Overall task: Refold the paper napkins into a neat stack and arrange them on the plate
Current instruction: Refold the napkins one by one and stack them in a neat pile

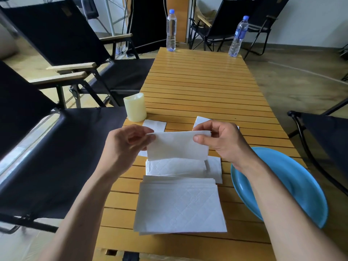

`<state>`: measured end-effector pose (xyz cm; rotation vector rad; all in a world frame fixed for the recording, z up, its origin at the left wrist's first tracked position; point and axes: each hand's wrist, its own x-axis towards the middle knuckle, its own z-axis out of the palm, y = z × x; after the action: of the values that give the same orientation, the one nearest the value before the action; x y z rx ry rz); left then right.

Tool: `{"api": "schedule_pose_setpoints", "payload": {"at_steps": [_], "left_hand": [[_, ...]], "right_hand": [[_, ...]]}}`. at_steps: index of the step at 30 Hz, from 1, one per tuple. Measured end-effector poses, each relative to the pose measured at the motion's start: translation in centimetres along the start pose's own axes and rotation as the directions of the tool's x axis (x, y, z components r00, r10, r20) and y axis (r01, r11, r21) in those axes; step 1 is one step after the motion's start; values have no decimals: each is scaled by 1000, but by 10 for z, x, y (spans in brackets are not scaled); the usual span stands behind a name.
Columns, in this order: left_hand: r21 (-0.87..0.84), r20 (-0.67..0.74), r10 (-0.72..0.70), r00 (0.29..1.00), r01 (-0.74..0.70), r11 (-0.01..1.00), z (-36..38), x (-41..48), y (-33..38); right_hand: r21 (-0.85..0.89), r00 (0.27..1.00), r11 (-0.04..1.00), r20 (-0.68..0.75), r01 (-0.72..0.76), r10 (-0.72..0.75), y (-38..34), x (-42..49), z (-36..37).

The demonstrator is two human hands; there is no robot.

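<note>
Both hands lift one white paper napkin [177,146] above the table. My left hand [128,142] pinches its upper left corner and my right hand [218,140] pinches its upper right corner. Beneath it lies a small pile of napkins [175,167]. Closer to me sits a squared stack of folded napkins [180,206]. A blue plate [293,178] with nothing visible on it rests at the right, partly hidden by my right forearm. Two loose napkins lie further back, one [155,125] near the candle and one [200,120] behind my right hand.
A cream pillar candle [134,107] stands at the left edge of the slatted wooden table [203,87]. Two water bottles [171,31] [238,37] stand at the far end. Black folding chairs [62,40] surround the table on the left, right and back.
</note>
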<state>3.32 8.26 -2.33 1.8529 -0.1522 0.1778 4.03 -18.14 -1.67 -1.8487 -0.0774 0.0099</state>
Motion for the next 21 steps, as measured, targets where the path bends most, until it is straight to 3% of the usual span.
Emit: {"api": "schedule_pose_setpoints", "payload": {"at_steps": [4, 8, 11, 13, 15, 17, 19, 21], "left_hand": [[-2, -10, -43, 999, 43, 999, -1, 0, -2], [-12, -5, -13, 1000, 13, 1000, -10, -1, 10], [-42, 14, 25, 1000, -24, 999, -24, -2, 28], [-107, 109, -40, 993, 51, 993, -36, -4, 40], [-114, 318, -196, 927, 243, 963, -47, -8, 46], [44, 504, -360, 785, 393, 919, -53, -15, 45], [210, 570, -463, 678, 425, 880, -51, -21, 42], [303, 579, -536, 615, 448, 841, -47, -28, 38]], "right_hand": [[-57, 994, 992, 11, -111, 112, 4, -2, 2], [12, 994, 994, 30, -109, 108, -9, -7, -7], [122, 985, 985, 139, -121, 103, -28, -17, -20], [178, 959, 971, 259, -160, 111, -39, -26, -28], [139, 911, 963, 377, -232, 165, -45, -33, -34], [20, 836, 951, 482, -307, 260, -46, -41, -37], [-128, 749, 931, 561, -342, 352, -45, -48, -36], [-248, 693, 909, 589, -336, 417, -44, -52, -31]]}}
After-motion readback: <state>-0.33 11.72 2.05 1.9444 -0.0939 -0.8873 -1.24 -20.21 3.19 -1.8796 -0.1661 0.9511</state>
